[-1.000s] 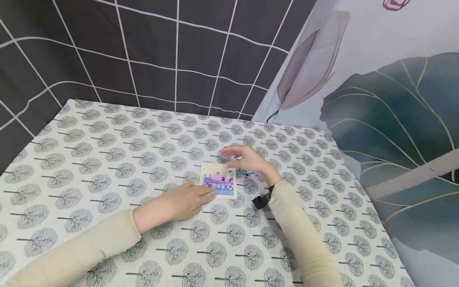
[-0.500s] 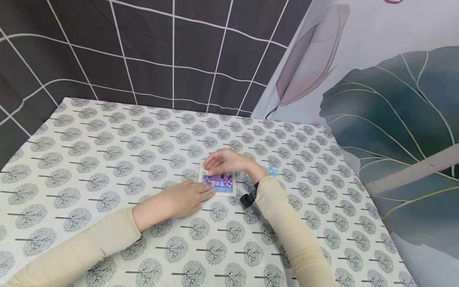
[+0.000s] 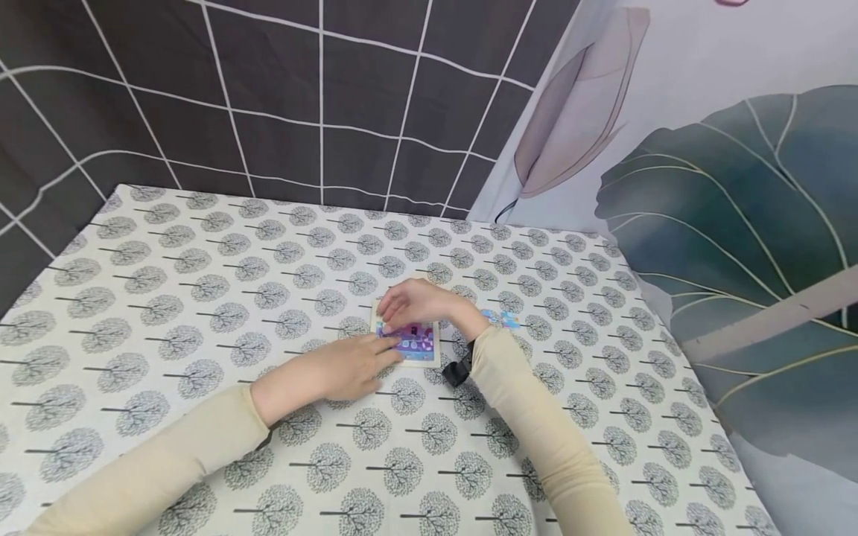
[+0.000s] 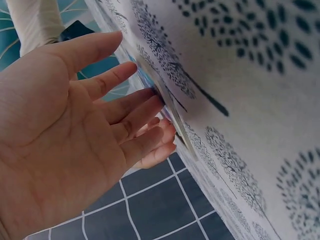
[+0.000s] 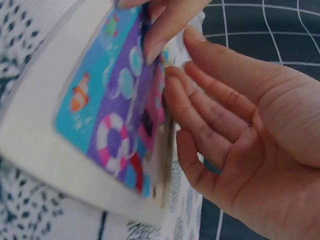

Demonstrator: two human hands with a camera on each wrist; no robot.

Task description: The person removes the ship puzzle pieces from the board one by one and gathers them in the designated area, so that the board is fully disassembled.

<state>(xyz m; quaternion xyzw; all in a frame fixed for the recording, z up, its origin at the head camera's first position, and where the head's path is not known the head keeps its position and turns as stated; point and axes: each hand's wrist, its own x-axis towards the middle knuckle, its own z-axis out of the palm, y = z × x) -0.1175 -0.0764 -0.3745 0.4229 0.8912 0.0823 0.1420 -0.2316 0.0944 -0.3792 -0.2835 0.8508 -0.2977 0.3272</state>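
Observation:
A small jigsaw puzzle [image 3: 418, 348] in a pale frame lies on the cloth, partly covered by both hands. Purple, blue and pink pieces show in it, with a swim ring [image 5: 111, 142] and an orange fish printed on them. My left hand [image 3: 345, 368] rests its extended fingertips on the puzzle's left edge. Over the upper left part of the puzzle is my right hand [image 3: 422, 305], its fingers bent and its thumb low over the pieces. A bit of teal shows among its fingers in the right wrist view; whether it holds a piece is unclear.
Loose blue and pink puzzle pieces [image 3: 504, 318] lie on the table right of the puzzle, partly behind the right wrist. The tablecloth [image 3: 268, 253] has a tree print. A dark gridded curtain [image 3: 268, 97] hangs behind, and a leaf-patterned one [image 3: 731, 208] at the right.
My right hand has moved left from the puzzle's right side to its upper left, uncovering loose pieces at the right. The left hand has stayed on the puzzle's edge.

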